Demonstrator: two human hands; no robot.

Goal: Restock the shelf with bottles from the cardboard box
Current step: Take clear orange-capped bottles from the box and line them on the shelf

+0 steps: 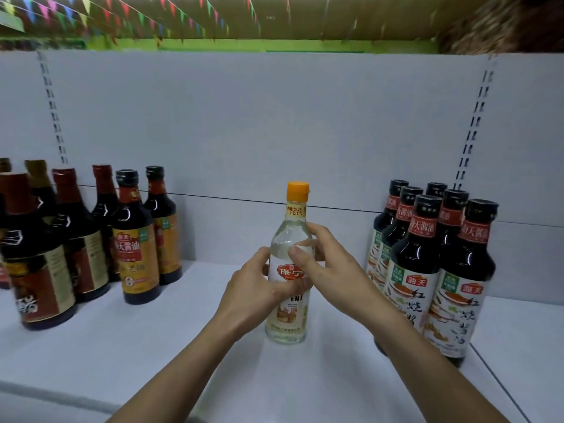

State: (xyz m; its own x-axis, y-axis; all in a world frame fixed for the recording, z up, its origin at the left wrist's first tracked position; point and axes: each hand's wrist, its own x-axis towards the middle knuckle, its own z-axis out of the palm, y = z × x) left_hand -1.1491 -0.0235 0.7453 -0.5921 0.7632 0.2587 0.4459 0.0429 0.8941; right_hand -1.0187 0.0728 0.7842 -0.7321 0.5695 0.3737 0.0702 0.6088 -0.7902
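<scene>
White shop shelf [152, 355], pennant bunting [137, 16] strung overhead: I hold a clear bottle [287, 322] with an orange cap [298, 190] upright on the board, midway between dark sauce bottles at left [137, 254] and a tight cluster at right [427, 270]. My left hand [253, 288] wraps its labelled middle; my right hand [323, 257] clasps its shoulder, fingers curled round the glass.
</scene>
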